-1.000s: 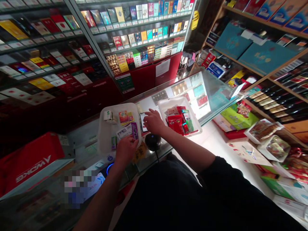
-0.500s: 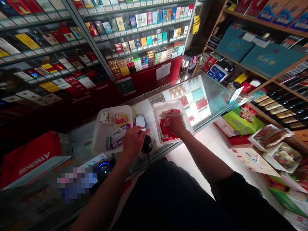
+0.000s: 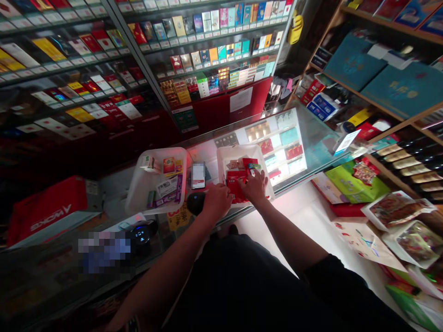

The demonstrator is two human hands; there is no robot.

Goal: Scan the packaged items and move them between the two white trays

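My right hand (image 3: 256,186) reaches into the right white plastic bin (image 3: 268,182), fingers spread over red packets (image 3: 236,180). A small green-and-blue pack (image 3: 254,166) lies just beyond its fingertips. My left hand (image 3: 219,201) is at the bin's near left corner, its fingers curled at the rim. Just left of that hand is a rounded black device (image 3: 196,203). A phone (image 3: 198,175) with a lit screen lies between the two bins. The left white bin (image 3: 133,196) holds several small boxes, among them a purple-and-white one (image 3: 168,189).
The bins stand on a glass counter (image 3: 313,138). A red shoe box (image 3: 51,214) and a black device with a blue light (image 3: 141,234) are at the left. Cigarette shelves (image 3: 207,34) rise behind. Shelves with boxes (image 3: 391,87) and goods on the floor are at the right.
My left hand has moved right, from near the phone to the right bin's corner. My right hand's fingers have spread over the packets. The rounded black device now sits farther left.
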